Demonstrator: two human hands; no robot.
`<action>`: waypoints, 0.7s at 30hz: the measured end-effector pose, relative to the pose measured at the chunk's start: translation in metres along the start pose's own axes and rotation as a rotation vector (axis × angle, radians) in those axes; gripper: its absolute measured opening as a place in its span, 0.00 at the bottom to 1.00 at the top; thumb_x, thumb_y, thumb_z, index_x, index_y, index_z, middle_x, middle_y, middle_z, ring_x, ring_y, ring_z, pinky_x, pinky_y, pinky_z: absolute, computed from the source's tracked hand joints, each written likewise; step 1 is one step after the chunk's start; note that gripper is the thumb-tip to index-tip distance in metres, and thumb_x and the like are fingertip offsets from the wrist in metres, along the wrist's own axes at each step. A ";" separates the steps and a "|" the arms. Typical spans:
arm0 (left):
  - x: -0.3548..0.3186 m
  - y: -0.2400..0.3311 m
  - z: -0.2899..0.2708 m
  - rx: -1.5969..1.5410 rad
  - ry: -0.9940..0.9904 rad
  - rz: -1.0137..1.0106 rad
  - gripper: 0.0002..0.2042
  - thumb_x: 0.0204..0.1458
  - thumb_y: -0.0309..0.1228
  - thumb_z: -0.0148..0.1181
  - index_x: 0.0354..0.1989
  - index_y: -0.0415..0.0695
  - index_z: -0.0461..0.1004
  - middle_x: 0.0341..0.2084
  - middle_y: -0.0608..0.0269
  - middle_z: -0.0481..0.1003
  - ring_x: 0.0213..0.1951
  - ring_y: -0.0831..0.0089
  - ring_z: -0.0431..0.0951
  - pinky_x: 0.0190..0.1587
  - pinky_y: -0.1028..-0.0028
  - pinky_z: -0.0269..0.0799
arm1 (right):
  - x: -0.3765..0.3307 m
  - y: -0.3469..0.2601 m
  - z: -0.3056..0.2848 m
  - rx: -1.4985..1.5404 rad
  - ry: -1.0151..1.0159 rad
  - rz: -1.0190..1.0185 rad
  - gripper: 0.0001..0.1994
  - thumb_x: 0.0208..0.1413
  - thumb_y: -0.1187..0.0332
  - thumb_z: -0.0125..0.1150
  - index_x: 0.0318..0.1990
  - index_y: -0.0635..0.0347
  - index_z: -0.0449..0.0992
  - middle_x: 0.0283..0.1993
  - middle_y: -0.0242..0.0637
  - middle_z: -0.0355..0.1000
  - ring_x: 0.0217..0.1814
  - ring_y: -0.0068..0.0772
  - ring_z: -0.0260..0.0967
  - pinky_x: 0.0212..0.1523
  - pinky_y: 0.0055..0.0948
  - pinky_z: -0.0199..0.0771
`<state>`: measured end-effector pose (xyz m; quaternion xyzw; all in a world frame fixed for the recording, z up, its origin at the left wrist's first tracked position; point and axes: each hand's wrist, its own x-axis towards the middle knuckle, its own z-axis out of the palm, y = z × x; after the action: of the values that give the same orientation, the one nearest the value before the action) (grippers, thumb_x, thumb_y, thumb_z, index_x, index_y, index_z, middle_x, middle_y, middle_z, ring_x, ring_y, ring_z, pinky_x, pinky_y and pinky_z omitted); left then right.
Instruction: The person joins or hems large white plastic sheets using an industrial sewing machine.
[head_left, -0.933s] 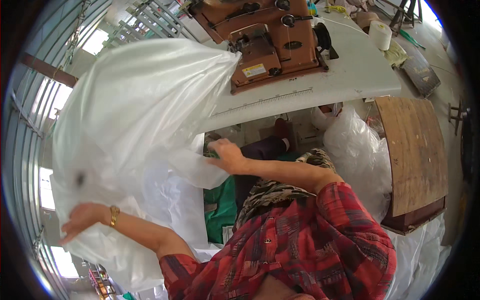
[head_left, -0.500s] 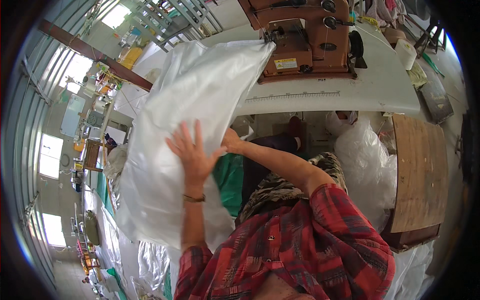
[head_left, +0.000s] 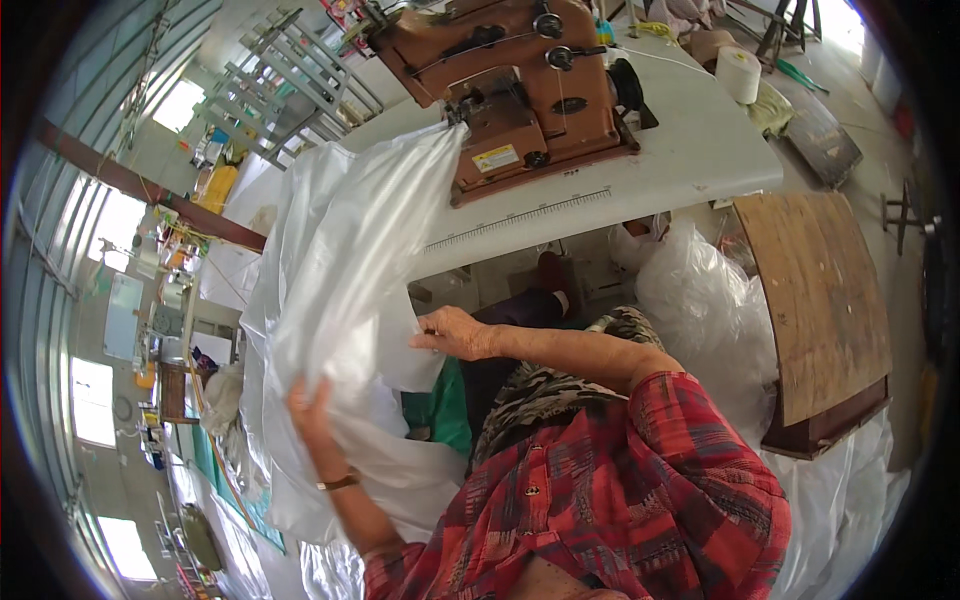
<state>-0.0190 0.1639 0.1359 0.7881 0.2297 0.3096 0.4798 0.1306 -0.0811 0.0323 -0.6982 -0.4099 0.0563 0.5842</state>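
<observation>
A large translucent white plastic bag (head_left: 330, 290) hangs from the white sewing table (head_left: 690, 150) down past my lap. Its upper end lies at the needle of the brown sewing machine (head_left: 520, 90). My right hand (head_left: 455, 333) pinches the bag's right edge just below the table's front. My left hand (head_left: 310, 410) presses flat against the bag's lower part, fingers spread, with a bracelet on the wrist. I sit at the table in a red checked shirt.
A white thread cone (head_left: 740, 72) stands on the table's far right. A brown wooden board (head_left: 815, 300) lies to my right, with a filled clear plastic bag (head_left: 700, 310) beside it. More white sacks are piled at the lower right. Shelving and windows fill the left.
The bag has swung from high on my left toward the machine, and its top now lies at the needle. My left hand has dropped lower on the bag; my right hand stays on its edge.
</observation>
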 end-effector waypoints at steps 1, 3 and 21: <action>0.019 0.030 -0.015 0.139 0.040 0.006 0.23 0.48 0.27 0.69 0.53 0.35 0.73 0.50 0.54 0.70 0.51 0.66 0.71 0.59 0.68 0.65 | -0.004 0.001 0.003 0.002 0.011 -0.003 0.18 0.58 0.54 0.59 0.28 0.63 0.75 0.27 0.50 0.73 0.32 0.56 0.72 0.35 0.45 0.71; 0.058 0.065 -0.038 0.037 0.028 0.141 0.23 0.48 0.29 0.69 0.53 0.35 0.73 0.49 0.55 0.71 0.51 0.67 0.71 0.58 0.71 0.65 | -0.009 0.013 0.012 0.018 0.040 0.021 0.19 0.58 0.54 0.58 0.27 0.64 0.76 0.27 0.49 0.74 0.32 0.53 0.73 0.35 0.43 0.71; 0.075 0.031 -0.012 0.712 -0.263 0.594 0.14 0.60 0.32 0.55 0.38 0.30 0.77 0.23 0.52 0.76 0.28 0.74 0.72 0.36 0.69 0.69 | -0.116 -0.024 -0.049 -0.149 -0.466 0.011 0.25 0.60 0.48 0.54 0.20 0.61 0.73 0.22 0.48 0.71 0.29 0.54 0.72 0.33 0.45 0.71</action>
<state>0.0278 0.2071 0.1882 0.9674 0.0239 0.2331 0.0958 0.0696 -0.1936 0.0213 -0.7098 -0.5328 0.1888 0.4203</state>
